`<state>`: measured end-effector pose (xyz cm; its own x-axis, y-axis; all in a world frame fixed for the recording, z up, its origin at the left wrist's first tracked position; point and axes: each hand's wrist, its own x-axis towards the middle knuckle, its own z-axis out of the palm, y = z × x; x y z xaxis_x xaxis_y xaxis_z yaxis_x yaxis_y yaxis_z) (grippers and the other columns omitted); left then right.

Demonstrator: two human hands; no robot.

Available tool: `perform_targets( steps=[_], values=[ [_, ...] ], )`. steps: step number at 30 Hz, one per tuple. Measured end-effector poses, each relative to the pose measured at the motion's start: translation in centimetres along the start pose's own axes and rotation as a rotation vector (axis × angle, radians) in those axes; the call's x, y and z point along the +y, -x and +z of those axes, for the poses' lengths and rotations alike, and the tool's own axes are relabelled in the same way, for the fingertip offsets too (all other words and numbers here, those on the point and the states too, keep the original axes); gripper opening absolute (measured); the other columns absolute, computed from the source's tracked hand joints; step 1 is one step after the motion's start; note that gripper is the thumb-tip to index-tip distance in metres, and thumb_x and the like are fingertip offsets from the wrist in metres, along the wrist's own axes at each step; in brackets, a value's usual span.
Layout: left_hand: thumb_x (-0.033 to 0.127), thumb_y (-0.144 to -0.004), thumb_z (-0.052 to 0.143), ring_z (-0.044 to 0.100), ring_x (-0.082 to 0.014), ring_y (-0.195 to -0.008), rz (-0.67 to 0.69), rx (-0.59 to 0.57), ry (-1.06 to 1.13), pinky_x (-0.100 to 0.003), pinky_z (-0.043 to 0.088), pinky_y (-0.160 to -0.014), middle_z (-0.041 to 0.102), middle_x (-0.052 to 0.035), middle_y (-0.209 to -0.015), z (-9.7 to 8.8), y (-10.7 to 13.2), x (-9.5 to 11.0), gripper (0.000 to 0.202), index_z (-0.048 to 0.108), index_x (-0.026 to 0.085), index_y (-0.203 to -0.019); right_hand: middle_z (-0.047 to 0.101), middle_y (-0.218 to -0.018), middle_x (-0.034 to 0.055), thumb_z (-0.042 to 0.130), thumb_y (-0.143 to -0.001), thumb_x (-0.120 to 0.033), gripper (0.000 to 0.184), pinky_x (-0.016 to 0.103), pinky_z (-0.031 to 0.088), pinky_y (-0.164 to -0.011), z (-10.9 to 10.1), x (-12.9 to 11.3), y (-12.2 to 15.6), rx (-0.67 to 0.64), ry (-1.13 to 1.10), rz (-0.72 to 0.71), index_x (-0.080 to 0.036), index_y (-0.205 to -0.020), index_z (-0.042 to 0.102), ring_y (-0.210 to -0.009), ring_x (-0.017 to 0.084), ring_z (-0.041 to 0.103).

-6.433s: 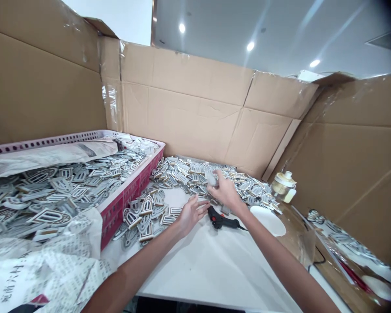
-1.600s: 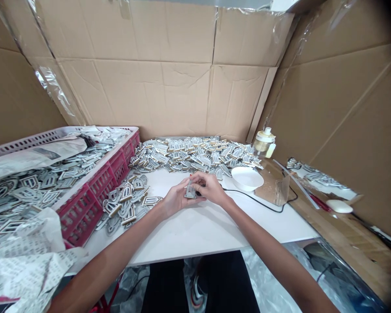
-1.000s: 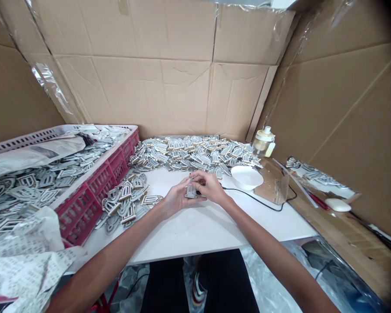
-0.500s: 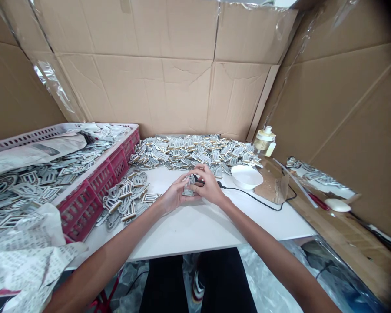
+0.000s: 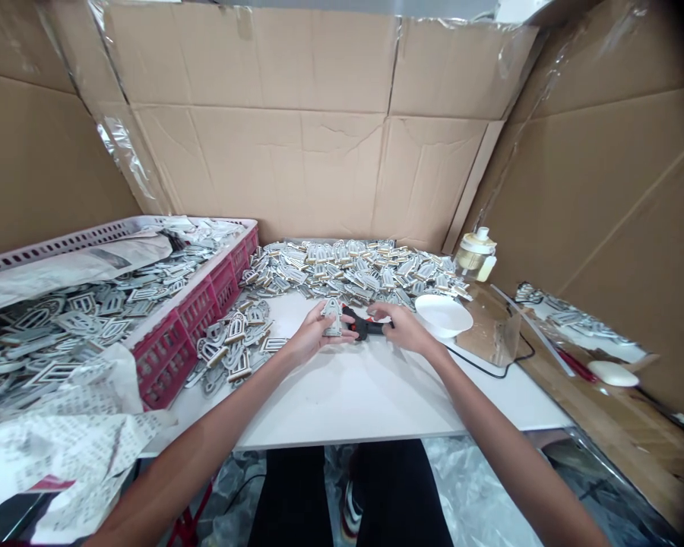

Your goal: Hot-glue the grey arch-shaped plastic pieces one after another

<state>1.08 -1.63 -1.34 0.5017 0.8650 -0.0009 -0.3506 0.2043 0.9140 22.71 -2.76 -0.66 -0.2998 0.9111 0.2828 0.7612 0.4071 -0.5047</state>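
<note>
There are two hands [image 5: 311, 334], one glue gun [image 5: 361, 327], one basket [image 5: 174, 349]

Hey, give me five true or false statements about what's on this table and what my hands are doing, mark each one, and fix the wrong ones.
1. The left hand holds a grey and white piece. True.
2. The right hand is touching the cardboard wall. False: it is at the handle of the black glue gun.
3. The white bowl is to the right of the glue gun. True.
4. The pink basket is on the right side of the view. False: it is on the left.
5. The lidded jar is near the right end of the heap of pieces. True.
</note>
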Motion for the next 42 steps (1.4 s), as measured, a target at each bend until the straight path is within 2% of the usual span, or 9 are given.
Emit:
perform_targets(
  steps=[4,10,14,18,20,22,26,31,42],
  values=[
    [0.018,-0.082,0.052,0.068,-0.0196,-0.069,-0.003,-0.014,-0.018,-0.043,0.053,-0.077,0.065,-0.0081,-0.092,-0.2,-0.2,-0.4,0.025,0.042,0.018,-0.105,0.061,-0.103,0.007,0.042,-0.058,0.004,0.059,0.028,0.037,-0.078,0.7,-0.1,0.8,-0.135,0.244,0.011,-0.019,-0.111,0.056,-0.098,0.021,0.053],
    [0.021,-0.081,0.052,0.067,-0.0179,-0.066,-0.01,-0.028,-0.06,-0.041,0.054,-0.072,0.063,-0.0073,-0.092,-0.3,-0.1,-0.7,0.024,0.043,0.018,-0.104,0.054,-0.105,0.0111,0.043,-0.064,0.001,0.062,0.031,0.033,-0.077,1.8,-0.9,1.1,-0.147,0.482,0.135,-0.02,-0.122,0.046,-0.099,0.024,0.049],
    [0.021,-0.081,0.052,0.067,-0.0178,-0.067,-0.013,-0.004,-0.064,-0.039,0.054,-0.071,0.062,-0.0067,-0.093,-0.3,-0.1,-0.8,0.021,0.042,0.018,-0.099,0.054,-0.1,0.0109,0.047,-0.071,-0.009,0.046,0.03,0.033,-0.072,1.4,-0.7,1.5,-0.06,0.587,0.232,-0.021,-0.115,0.053,-0.093,0.024,0.051],
    [0.02,-0.082,0.051,0.067,-0.0182,-0.07,-0.033,0.029,-0.059,-0.04,0.054,-0.073,0.061,-0.0076,-0.095,-0.2,-0.1,-1.0,0.02,0.039,0.018,-0.098,0.057,-0.087,0.0054,0.054,-0.072,-0.024,0.029,0.026,0.032,-0.061,0.7,0.0,2.2,0.142,0.438,0.266,-0.023,-0.1,0.06,-0.077,0.02,0.053],
    [0.02,-0.082,0.051,0.067,-0.0183,-0.071,-0.044,0.035,-0.056,-0.042,0.054,-0.075,0.06,-0.0082,-0.097,-0.1,-0.1,-1.2,0.021,0.039,0.018,-0.099,0.057,-0.08,0.0033,0.054,-0.071,-0.024,0.024,0.025,0.032,-0.06,0.6,0.0,2.6,0.232,0.315,0.187,-0.022,-0.094,0.062,-0.073,0.018,0.053],
    [0.02,-0.082,0.053,0.067,-0.0183,-0.071,-0.052,0.035,-0.051,-0.044,0.053,-0.077,0.06,-0.0085,-0.097,-0.1,-0.2,-1.3,0.024,0.039,0.018,-0.101,0.055,-0.075,0.0025,0.053,-0.07,-0.022,0.02,0.025,0.034,-0.06,0.8,-0.2,2.9,0.267,0.212,0.091,-0.02,-0.087,0.063,-0.07,0.017,0.052],
    [0.02,-0.08,0.055,0.068,-0.0178,-0.071,-0.049,0.017,-0.045,-0.048,0.053,-0.08,0.059,-0.0066,-0.097,0.0,-0.2,-1.5,0.025,0.042,0.018,-0.101,0.055,-0.073,0.0018,0.054,-0.067,-0.018,0.016,0.025,0.034,-0.059,1.6,-0.8,3.2,0.242,0.095,0.01,-0.019,-0.08,0.063,-0.066,0.016,0.052],
    [0.018,-0.08,0.055,0.068,-0.0167,-0.072,-0.039,0.006,-0.043,-0.051,0.052,-0.083,0.057,-0.0046,-0.1,0.1,-0.1,-1.4,0.024,0.044,0.018,-0.101,0.055,-0.072,0.0016,0.053,-0.067,-0.017,0.012,0.025,0.034,-0.059,2.1,-0.9,3.2,0.247,0.051,0.009,-0.018,-0.076,0.062,-0.065,0.015,0.051],
    [0.018,-0.081,0.054,0.068,-0.019,-0.074,-0.052,-0.011,-0.036,-0.05,0.052,-0.083,0.056,-0.0074,-0.106,0.1,0.1,-1.6,0.022,0.044,0.018,-0.1,0.054,-0.068,0.0013,0.052,-0.068,-0.02,0.002,0.025,0.034,-0.059,2.2,-1.0,3.1,0.24,0.055,0.024,-0.018,-0.068,0.055,-0.064,0.016,0.05]
  ],
)
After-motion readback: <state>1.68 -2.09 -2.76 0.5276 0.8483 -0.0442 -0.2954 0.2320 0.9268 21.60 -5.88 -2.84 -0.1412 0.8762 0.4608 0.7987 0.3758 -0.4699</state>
